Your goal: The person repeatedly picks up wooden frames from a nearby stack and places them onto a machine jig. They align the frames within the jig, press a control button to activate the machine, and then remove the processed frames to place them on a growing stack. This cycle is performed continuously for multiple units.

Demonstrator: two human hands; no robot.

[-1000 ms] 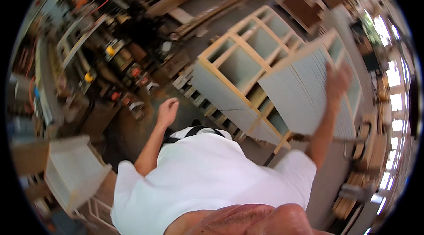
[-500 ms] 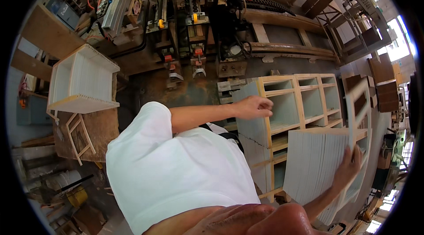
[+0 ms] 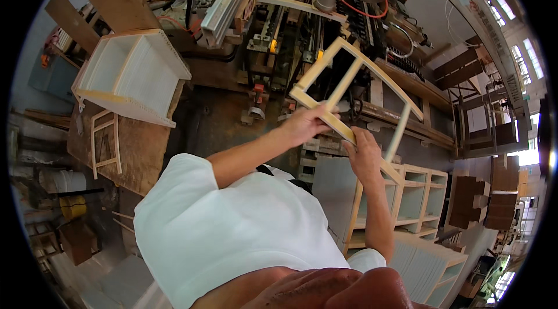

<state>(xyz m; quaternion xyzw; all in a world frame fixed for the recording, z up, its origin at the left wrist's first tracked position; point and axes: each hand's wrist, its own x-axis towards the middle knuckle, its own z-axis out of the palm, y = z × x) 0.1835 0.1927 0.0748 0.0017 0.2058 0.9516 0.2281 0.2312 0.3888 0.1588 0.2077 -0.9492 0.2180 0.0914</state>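
A light wooden frame (image 3: 344, 83) with a crossbar dividing two openings is held tilted in front of me, over the far machinery. My left hand (image 3: 309, 124) closes on its near rail, close to where the crossbar joins. Further right along the same rail, my right hand (image 3: 365, 155) also grips it, fingers wrapped over the wood. The frame's right end hangs above a wooden face frame with several openings (image 3: 401, 190), which is part of the pale cabinet stack at my right.
A machine bed with rails and clamps (image 3: 256, 103) stands ahead, with another wooden frame (image 3: 302, 4) lying on it. To the left, a stack of pale panels (image 3: 136, 79) and a small ladder-like frame (image 3: 96, 149) rest on a brown board (image 3: 142, 161). Brown cartons (image 3: 467, 201) stand far right.
The wooden frame has come from the far right to in front of me. My left hand, holding nothing before, now grips it along with my right. The view has turned to the right.
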